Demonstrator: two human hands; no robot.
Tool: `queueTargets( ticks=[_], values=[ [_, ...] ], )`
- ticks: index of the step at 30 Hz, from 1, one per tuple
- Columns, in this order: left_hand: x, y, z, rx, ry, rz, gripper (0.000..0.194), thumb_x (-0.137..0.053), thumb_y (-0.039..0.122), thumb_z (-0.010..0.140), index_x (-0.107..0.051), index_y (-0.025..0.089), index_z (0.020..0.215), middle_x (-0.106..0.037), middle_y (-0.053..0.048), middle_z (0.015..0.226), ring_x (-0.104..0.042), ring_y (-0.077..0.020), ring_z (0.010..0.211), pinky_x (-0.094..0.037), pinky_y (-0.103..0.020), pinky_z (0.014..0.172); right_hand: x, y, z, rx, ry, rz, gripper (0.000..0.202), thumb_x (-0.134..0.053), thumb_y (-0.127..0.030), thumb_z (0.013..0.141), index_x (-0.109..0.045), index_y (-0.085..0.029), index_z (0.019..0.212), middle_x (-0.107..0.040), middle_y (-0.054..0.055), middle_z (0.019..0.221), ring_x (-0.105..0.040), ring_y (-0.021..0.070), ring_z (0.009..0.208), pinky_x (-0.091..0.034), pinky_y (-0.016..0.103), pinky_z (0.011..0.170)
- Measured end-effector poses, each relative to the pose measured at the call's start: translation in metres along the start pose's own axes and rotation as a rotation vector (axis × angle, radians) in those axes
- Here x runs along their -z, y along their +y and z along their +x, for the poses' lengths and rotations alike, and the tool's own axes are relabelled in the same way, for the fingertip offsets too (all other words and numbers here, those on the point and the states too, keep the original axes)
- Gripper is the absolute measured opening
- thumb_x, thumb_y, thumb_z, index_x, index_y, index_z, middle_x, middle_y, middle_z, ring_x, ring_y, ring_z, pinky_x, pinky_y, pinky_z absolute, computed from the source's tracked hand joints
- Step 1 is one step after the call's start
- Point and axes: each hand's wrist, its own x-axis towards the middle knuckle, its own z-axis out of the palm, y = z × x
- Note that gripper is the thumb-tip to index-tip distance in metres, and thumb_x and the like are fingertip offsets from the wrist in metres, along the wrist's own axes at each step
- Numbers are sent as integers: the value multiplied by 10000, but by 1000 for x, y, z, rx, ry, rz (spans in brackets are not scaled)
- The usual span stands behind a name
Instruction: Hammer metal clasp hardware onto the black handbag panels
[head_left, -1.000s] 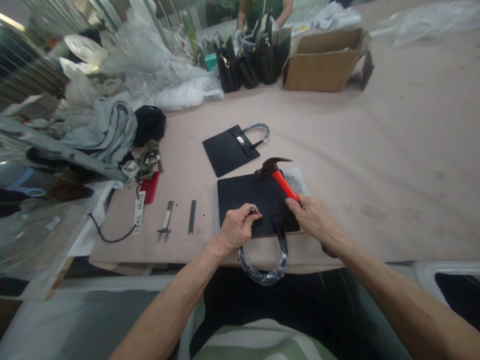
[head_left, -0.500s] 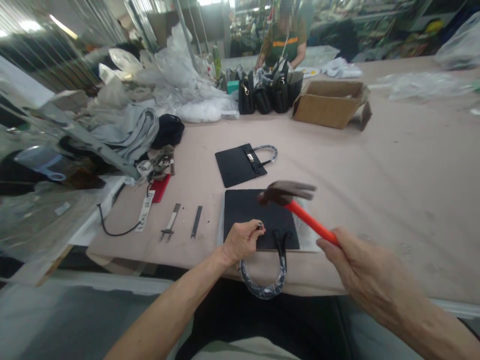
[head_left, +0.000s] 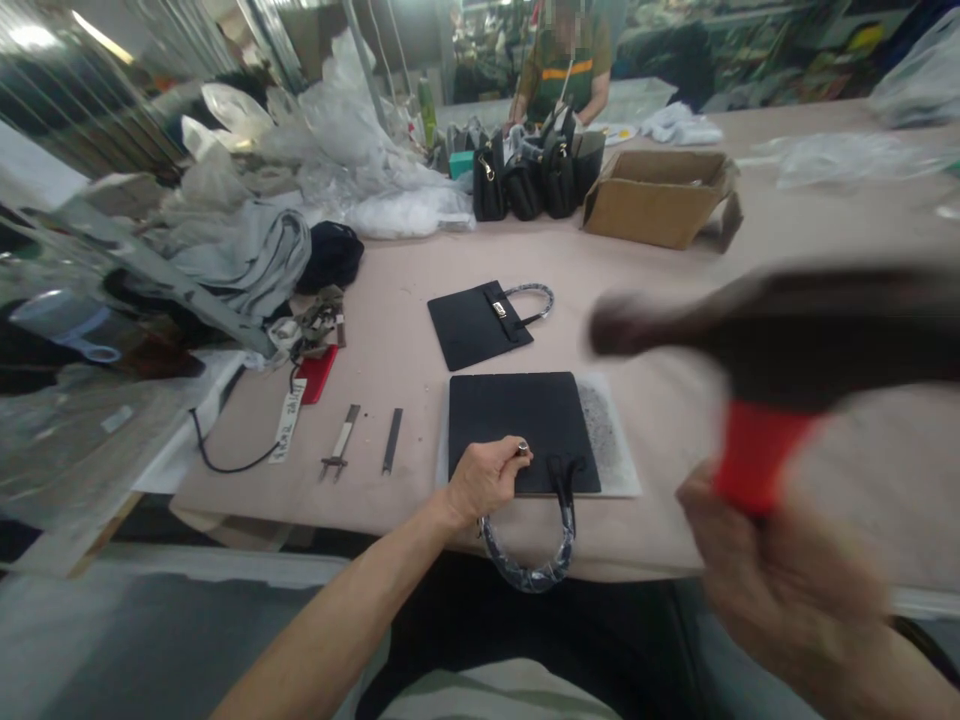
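Note:
My left hand is closed round a small metal punch, upright over the lower part of a black leather panel. The panel lies on a pale board, and its plastic-wrapped handle hangs past the table's front edge. On the right, my right hand grips a hammer by its red handle, raised close to the camera and blurred. A second black panel with a wrapped handle lies just beyond the first.
A slim metal tool and a fork-tipped tool lie left of the board. Farther back are black bags, a cardboard box and plastic wrapping. A person is behind the bags.
My right hand has lifted the hammer up and toward the camera, away from the panel. My left hand and the punch have stayed in place.

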Motion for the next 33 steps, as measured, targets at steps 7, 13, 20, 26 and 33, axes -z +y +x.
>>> queueTargets(
  ticks=[7, 13, 20, 26, 33],
  values=[
    [0, 2, 1, -12, -1, 27, 124, -544, 148, 946, -654, 204, 943, -782, -42, 903, -761, -168, 793, -582, -237, 724, -20, 30, -4, -109, -273, 4, 387, -400, -567, 968, -469, -255, 749, -486, -29, 484, -414, 149, 385, -232, 290, 452],
    [1, 5, 0, 3, -37, 0, 136, -526, 148, 959, -652, 200, 958, -769, -41, 909, -757, -169, 831, -586, -247, 766, -47, 82, -1, -540, -333, 236, 421, -361, -501, 956, -465, -256, 628, -533, 13, 493, -528, 189, 437, -385, 292, 454],
    [4, 5, 0, -2, -54, 47, 133, -526, 203, 985, -656, 196, 1012, -766, -48, 932, -752, -171, 825, -591, -257, 778, -87, 95, 5, -374, -156, -152, 368, -434, -413, 959, -656, -119, 970, -669, 203, 981, -644, 292, 838, -504, 420, 733],
    [3, 8, -6, -45, -91, 68, 173, -530, 255, 993, -687, 188, 1021, -782, -80, 974, -762, -190, 870, -609, -293, 814, -136, 16, 11, 15, -88, 71, 412, -552, -382, 954, -623, -136, 1276, -581, 182, 1331, -495, 336, 1267, -397, 491, 1084],
    [24, -16, 15, 533, 588, -355, 323, -523, 475, 967, -601, 164, 927, -741, -66, 830, -746, -181, 715, -614, -316, 689, -150, 7, 4, -6, -113, 111, 495, -636, -371, 892, -598, -174, 1345, -533, 168, 1422, -398, 383, 1371, -320, 561, 1141]
  ],
)
